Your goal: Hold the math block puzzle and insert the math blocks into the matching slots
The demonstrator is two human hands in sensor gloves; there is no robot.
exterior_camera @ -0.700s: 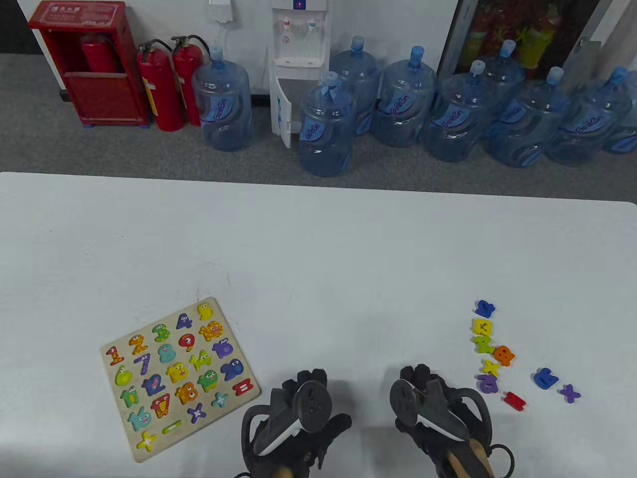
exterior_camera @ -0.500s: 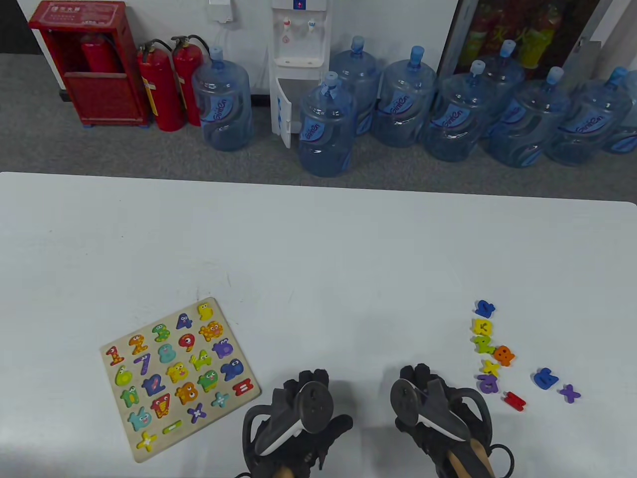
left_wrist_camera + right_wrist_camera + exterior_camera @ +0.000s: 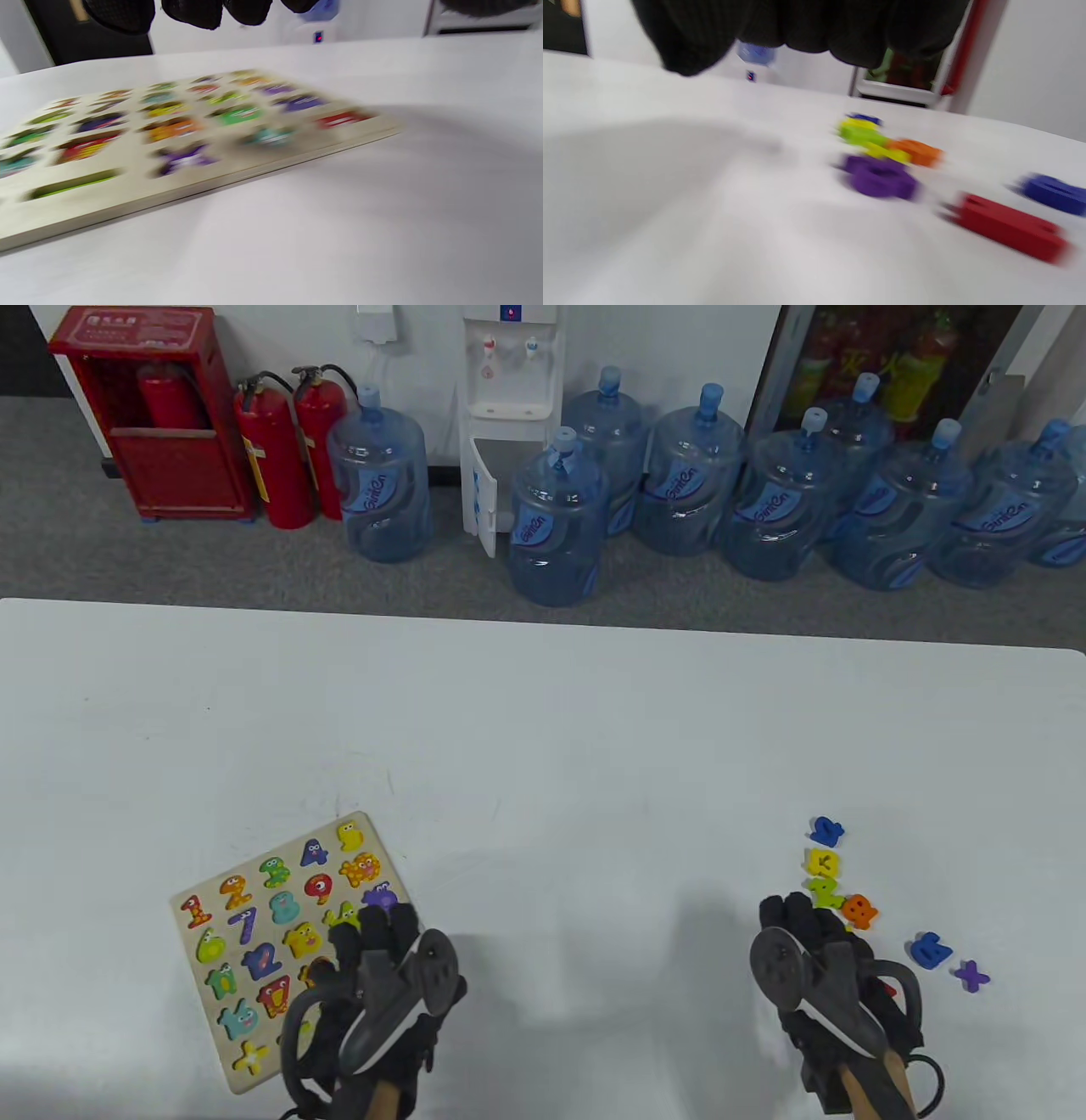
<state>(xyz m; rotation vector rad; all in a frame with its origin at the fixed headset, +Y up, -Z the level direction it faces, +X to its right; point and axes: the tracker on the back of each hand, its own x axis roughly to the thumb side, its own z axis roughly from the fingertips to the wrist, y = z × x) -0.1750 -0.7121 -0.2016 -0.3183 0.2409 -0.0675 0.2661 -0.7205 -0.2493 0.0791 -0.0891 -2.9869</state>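
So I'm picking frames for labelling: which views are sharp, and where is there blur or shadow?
Table view: sharp, evenly lit, with soft shadows on the table near both hands. Left wrist view: the puzzle board is smeared by motion blur, its pieces unreadable. Right wrist view: the loose blocks are blurred too, colours clear but shapes not, and a broad shadow falls at its left.

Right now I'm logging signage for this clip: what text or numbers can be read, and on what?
"1 2 3 4 5", "6 7 8 9": digits printed on the pale wooden number puzzle board.
"+", "x": signs on its near rows.
Logos on the blue water jugs: too small to read.
Lettering on the red fire cabinet: blurred.
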